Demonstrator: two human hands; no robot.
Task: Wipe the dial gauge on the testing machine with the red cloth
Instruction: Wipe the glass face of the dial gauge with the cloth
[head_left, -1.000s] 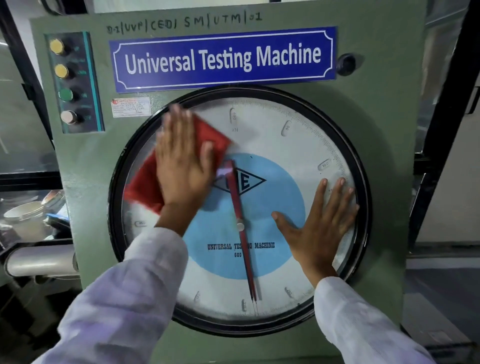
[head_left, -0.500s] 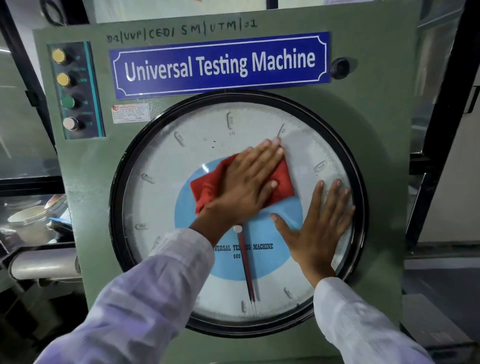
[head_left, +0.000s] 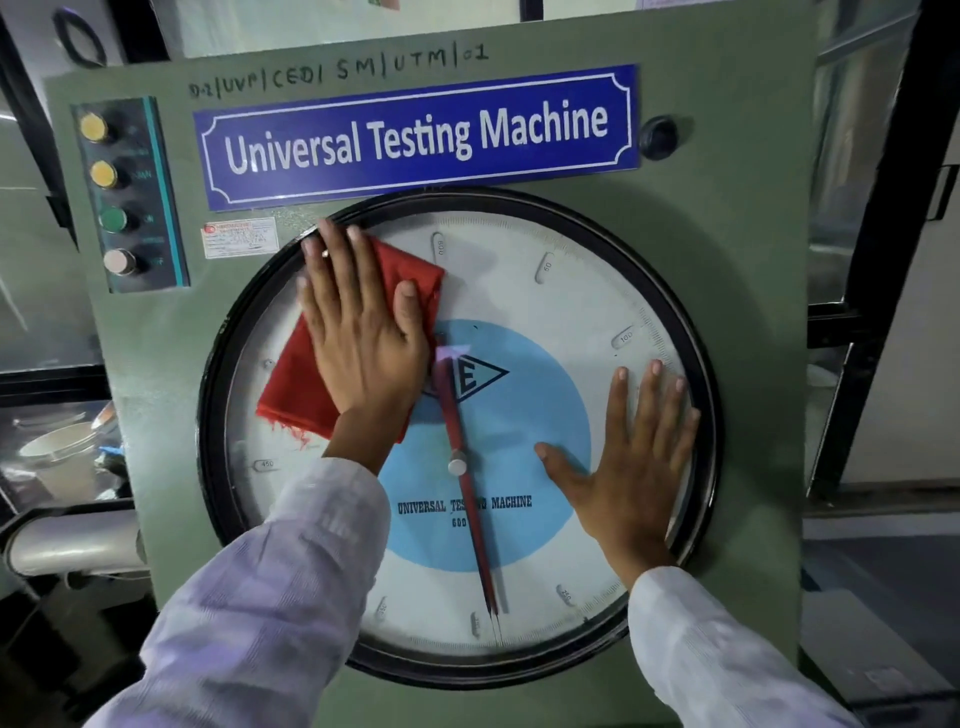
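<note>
A large round dial gauge (head_left: 545, 291) with a black rim, white face, blue centre and red pointer fills the green front of the testing machine (head_left: 737, 218). My left hand (head_left: 363, 332) lies flat on the red cloth (head_left: 293, 384), pressing it against the glass at the dial's upper left, fingertips reaching the rim. My right hand (head_left: 631, 467) rests flat, fingers spread, on the right side of the glass with nothing in it. The cloth's middle is hidden under my palm.
A blue "Universal Testing Machine" sign (head_left: 415, 137) sits above the dial. A strip of coloured buttons (head_left: 122, 192) is at the upper left, a black knob (head_left: 657, 136) at the upper right. A white cup (head_left: 60, 457) and clutter lie left of the machine.
My left hand has swept the red cloth from the dial's centre back up to the upper left. My right hand has stayed flat on the right side.
</note>
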